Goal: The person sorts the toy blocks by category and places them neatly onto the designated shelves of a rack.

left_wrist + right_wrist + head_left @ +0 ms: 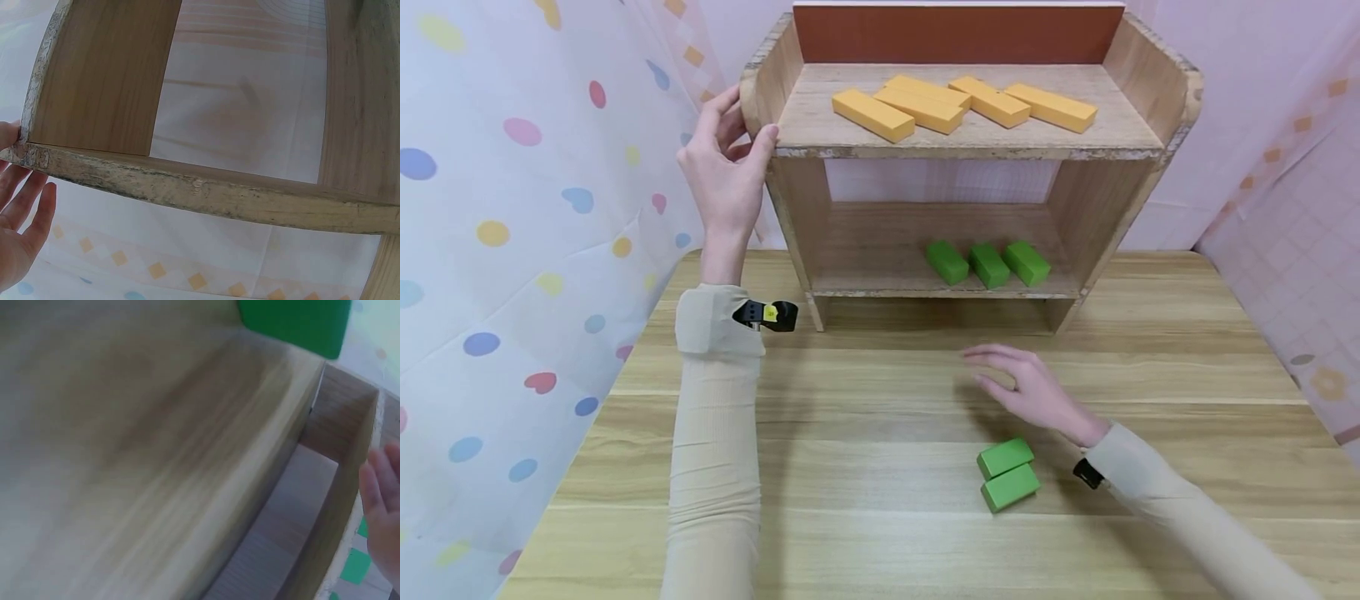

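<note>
My left hand [730, 162] grips the left side wall of a small wooden shelf [955, 153], thumb at the front and fingers behind. The left wrist view shows that hand [22, 212] around the shelf's worn edge [187, 187]. Over the table, between the shelf and two green blocks [1009, 475] lying side by side, my right hand [1030, 387] hovers with fingers extended, holding nothing. On the lower board stand three green blocks [988, 265]. Several yellow-orange blocks [917, 107] lie on the upper board. A green block [297, 325] shows blurred in the right wrist view.
The shelf stands at the back of a wood-grain table [880, 533]. A dotted curtain [512, 250] hangs along the left, and a pinkish curtain [1285, 142] covers the right. A reddish-brown back panel [955, 35] closes the shelf's top.
</note>
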{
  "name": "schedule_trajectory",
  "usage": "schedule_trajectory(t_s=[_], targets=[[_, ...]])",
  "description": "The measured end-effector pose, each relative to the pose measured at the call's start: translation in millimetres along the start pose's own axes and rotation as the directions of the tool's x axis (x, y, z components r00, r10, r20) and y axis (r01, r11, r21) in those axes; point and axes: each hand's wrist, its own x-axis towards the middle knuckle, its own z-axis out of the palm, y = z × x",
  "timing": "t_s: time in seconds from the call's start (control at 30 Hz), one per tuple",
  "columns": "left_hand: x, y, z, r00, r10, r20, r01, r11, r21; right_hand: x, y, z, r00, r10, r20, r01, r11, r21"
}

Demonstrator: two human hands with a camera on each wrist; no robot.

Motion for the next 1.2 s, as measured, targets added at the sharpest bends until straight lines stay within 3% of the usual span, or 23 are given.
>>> schedule_trajectory(t_s=[0.23, 0.47, 0.73, 0.93, 1.2], targets=[[0.4, -0.3, 0.2, 1.000, -0.005, 0.001, 0.005, 1.000, 0.001, -22.2, 4.9, -5.7, 0.978, -0.014, 0.210, -0.017, 0.989, 0.145], [0.1, -0.8, 0.2, 1.000, -0.008, 0.007, 0.008, 1.000, 0.004, -44.1, 16.4, -12.9, 0.917, -0.045, 0.398, -0.081, 0.952, 0.294], [1.8, -2.7, -0.2, 1.000, -0.002, 0.001, 0.002, 1.000, -0.001, -54.0, 25.6, -21.7, 0.881, -0.173, 0.440, -0.036, 0.904, 0.426], [1.5, -2.2, -0.2, 1.000, 0.002, 0.003, -0.002, 1.000, 0.004, -59.1, 30.2, -25.8, 0.842, -0.186, 0.506, -0.054, 0.905, 0.421], [0.3, -0.4, -0.7, 1.000, 0.003, 0.007, -0.003, 1.000, 0.003, -63.4, 37.6, -27.7, 0.831, -0.165, 0.531, -0.065, 0.919, 0.388]])
